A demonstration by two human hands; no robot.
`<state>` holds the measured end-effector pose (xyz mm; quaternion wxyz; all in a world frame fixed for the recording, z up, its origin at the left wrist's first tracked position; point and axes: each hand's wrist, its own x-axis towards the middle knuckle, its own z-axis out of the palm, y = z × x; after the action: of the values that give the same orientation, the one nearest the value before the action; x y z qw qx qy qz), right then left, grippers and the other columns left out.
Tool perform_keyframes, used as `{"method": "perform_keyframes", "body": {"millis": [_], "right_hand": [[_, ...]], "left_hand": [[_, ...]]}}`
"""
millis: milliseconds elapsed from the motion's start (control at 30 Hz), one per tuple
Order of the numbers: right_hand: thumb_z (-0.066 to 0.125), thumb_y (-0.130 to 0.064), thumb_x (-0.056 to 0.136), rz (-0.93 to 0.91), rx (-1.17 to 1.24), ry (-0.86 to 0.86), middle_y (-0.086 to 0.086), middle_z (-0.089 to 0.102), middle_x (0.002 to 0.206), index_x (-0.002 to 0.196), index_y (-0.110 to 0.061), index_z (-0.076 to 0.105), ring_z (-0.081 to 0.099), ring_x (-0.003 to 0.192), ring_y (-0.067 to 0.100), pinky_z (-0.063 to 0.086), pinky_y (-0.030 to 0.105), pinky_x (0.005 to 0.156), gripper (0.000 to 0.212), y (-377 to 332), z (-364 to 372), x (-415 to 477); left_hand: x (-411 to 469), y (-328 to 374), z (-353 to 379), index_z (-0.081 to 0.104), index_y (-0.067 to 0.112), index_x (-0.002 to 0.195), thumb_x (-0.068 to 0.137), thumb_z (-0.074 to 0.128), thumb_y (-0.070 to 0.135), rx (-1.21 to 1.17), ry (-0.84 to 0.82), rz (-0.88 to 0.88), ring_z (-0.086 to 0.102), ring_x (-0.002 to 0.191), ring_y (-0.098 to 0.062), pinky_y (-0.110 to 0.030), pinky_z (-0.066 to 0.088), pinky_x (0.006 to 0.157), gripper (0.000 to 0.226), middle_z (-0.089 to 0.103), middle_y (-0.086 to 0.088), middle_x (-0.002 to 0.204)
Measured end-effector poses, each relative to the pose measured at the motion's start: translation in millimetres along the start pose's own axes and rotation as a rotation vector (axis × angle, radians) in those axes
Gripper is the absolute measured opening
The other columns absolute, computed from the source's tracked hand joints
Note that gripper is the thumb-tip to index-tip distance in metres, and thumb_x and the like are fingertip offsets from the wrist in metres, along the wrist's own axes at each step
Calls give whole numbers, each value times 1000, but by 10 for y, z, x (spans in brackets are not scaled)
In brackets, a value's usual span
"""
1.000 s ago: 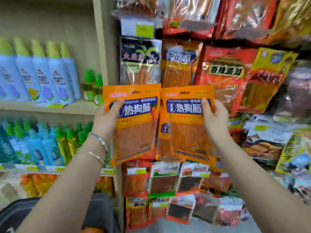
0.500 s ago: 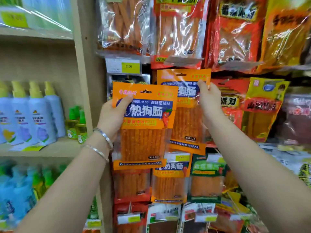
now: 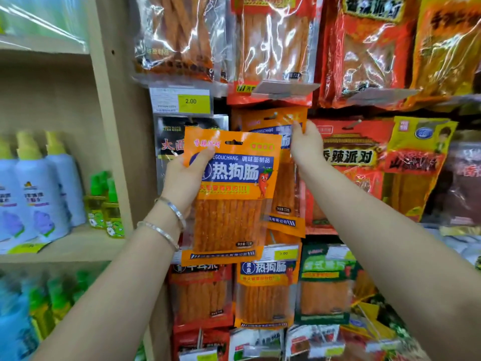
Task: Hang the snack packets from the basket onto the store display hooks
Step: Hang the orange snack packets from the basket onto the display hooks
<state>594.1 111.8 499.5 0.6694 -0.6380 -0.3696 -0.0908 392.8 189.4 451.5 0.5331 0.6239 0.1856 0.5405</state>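
**One packet to each hand at the snack wall**

The hands are apart, each holding one of two matching packets. The left hand (image 3: 186,178) grips the front packet (image 3: 234,199) by its upper left corner, thumb on the glossy orange face. This packet is flat and rectangular and hangs upright in front of the display. Its lower half is clear plastic over thin ridged orange-red sticks, and a slot is punched near its top edge.

The right hand (image 3: 307,147) pinches the upper right edge of the second packet (image 3: 285,194). It sits just behind the first, with its top up at a thin metal hook (image 3: 272,116). Whether the hook passes through the hole I cannot tell.

Two silver bangles (image 3: 173,211) circle the left wrist. Two yellow price tags (image 3: 194,101) show, and the upper one reads 2.00. Crinkly, shiny bags (image 3: 364,48) in red, orange and yellow hang all around. To the left, on a wooden shelf (image 3: 78,246), stand at least three pale blue spray bottles (image 3: 39,199) with yellow-green tops.
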Motion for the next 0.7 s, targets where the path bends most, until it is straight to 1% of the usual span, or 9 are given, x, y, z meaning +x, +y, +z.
{"method": "perform_keyframes", "body": {"millis": [100, 200, 267, 300, 400, 467, 533, 633, 700], "right_hand": [[31, -23, 102, 88, -75, -100, 19, 56, 125, 124, -2, 47, 54, 110, 31, 42, 37, 91, 35, 2, 90, 121], [32, -16, 99, 161, -97, -224, 20, 53, 126, 127, -1, 45, 53, 111, 32, 41, 32, 84, 35, 39, 66, 198], [32, -16, 97, 166, -140, -263, 16, 54, 128, 127, -2, 46, 52, 112, 31, 42, 33, 86, 36, 61, -4, 163], [32, -19, 98, 152, -140, -265, 14, 50, 134, 132, -3, 43, 49, 119, 29, 40, 33, 93, 40, 81, -44, 131], [35, -28, 100, 74, -53, -223, 6, 28, 154, 149, -11, 23, 26, 141, 20, 20, 30, 112, 53, 126, -166, -35], [41, -29, 98, -27, 6, -177, 4, 37, 148, 145, -12, 33, 34, 136, 18, 24, 32, 114, 50, 156, -237, -172], [48, -34, 95, -67, 85, -147, -4, 51, 129, 132, -17, 45, 47, 119, 12, 37, 24, 98, 41, 165, -294, -333], [54, -50, 87, 27, 240, -272, -8, 63, 112, 111, -25, 57, 58, 106, 11, 46, 30, 90, 35, 124, -356, -470], [59, -46, 87, 27, 318, -329, -11, 71, 97, 95, -28, 63, 65, 93, 6, 51, 30, 80, 20, 92, -400, -466]], "left_hand": [[1, 25, 29, 62, 21, 76, 84, 66, 36, 5, 10, -22, 71, 71, -16, -36, 57, 70, 17, 73, 2, 74], [-9, 59, 45, 60, 20, 74, 83, 67, 36, 10, 48, -48, 71, 77, -24, -45, 56, 78, 20, 73, -7, 82], [-21, 67, 70, 59, 19, 73, 83, 67, 36, 22, 71, -55, 70, 81, -28, -49, 54, 82, 21, 73, -12, 87], [-26, 76, 88, 59, 20, 72, 83, 67, 36, 33, 84, -51, 70, 80, -26, -49, 53, 83, 21, 73, -11, 85], [-39, 92, 160, 59, 22, 69, 82, 68, 35, 39, 104, -31, 70, 70, -16, -40, 55, 76, 21, 72, 0, 72], [-51, 101, 231, 59, 23, 67, 83, 68, 33, 15, 114, -29, 69, 66, -13, -36, 55, 71, 20, 71, 4, 68], [-63, 96, 308, 59, 24, 63, 83, 68, 33, 0, 106, -37, 69, 71, -18, -40, 54, 76, 23, 71, 0, 72], [-82, 94, 431, 62, 24, 63, 82, 67, 35, -6, 43, -40, 69, 73, -18, -41, 54, 78, 23, 72, -1, 77], [-87, 92, 514, 66, 25, 66, 83, 68, 35, 23, 15, -23, 70, 73, -14, -36, 54, 73, 19, 74, 2, 79]]}}
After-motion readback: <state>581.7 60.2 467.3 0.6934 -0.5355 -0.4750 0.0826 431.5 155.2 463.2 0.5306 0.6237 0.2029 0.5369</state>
